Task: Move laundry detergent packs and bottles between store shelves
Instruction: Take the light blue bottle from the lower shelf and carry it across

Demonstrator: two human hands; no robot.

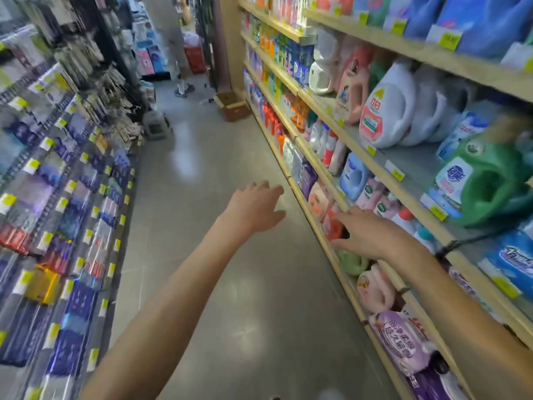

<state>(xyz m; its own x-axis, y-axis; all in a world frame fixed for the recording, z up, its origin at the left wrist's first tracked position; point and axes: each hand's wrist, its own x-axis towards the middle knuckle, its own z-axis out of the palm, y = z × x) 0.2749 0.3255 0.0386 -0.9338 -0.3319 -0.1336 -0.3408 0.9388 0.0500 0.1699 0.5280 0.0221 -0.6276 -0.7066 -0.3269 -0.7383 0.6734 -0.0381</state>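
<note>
Store aisle, detergent shelves (354, 145), Chinese-character labels (399, 339), white bottle (386, 111) perhaps 立白; left hand (256, 209), right hand (372, 235) spread, empty.

glossy smooth floor (219, 255); pale wooden shelf edges (372, 166); shiny plastic bottles (386, 111) and packs (401, 339).

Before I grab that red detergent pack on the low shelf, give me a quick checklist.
1. Right hand empty: ok, fingers spread.
2. Left hand empty: ok, open above the grey floor.
3. Red detergent pack reachable: ok, right fingertips are at it.
4. Fingers touching that pack: cannot tell.
5. Bare patch on the grey middle shelf for placing: ok, beside the green handled jug.
</note>
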